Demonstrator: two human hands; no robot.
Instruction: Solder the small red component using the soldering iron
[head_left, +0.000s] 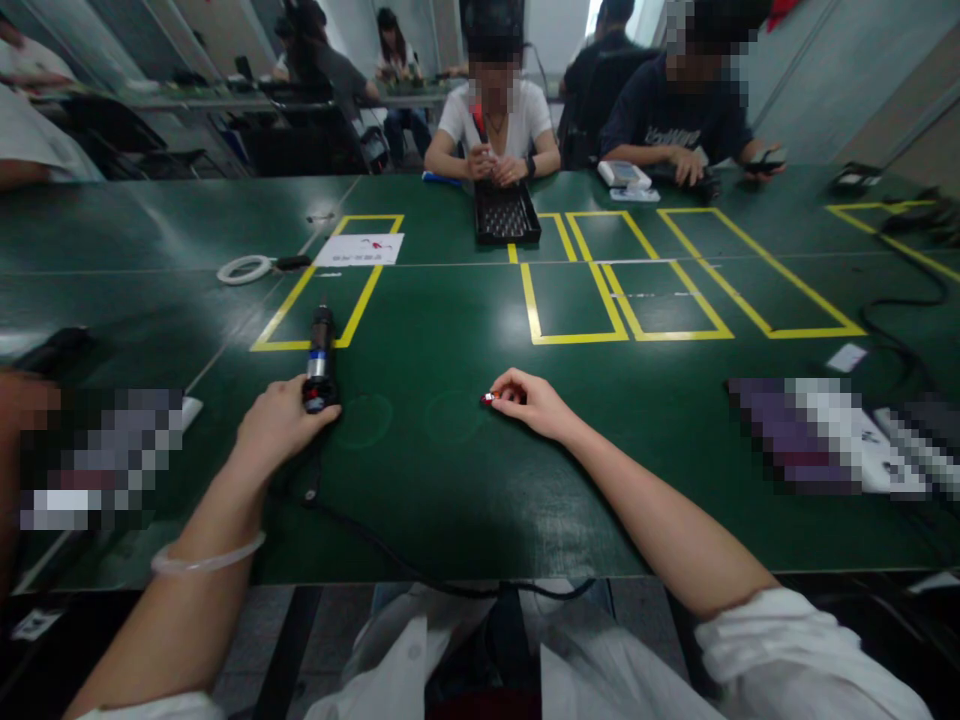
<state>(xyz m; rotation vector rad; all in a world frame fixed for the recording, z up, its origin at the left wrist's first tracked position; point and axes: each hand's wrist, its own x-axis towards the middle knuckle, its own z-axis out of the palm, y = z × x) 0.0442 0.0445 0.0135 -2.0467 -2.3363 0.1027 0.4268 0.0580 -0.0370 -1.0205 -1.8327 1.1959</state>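
Note:
My left hand (283, 424) is wrapped round the lower end of a dark cylindrical tool (321, 345) with a silver and blue band, its narrow tip pointing away from me. A black cable runs from near its base toward the table's front edge. My right hand (529, 402) pinches a small red and white object (488, 398) between thumb and fingertips, just over the green table (450, 510). What exactly the small object is cannot be made out.
Yellow tape outlines (577, 338) mark the table. A white sheet (360, 249) and a white coil (246, 269) lie at the back left, a black tray (508, 218) before a seated person. Blurred flat items (795, 435) lie right; another person's hand (30, 410) is left.

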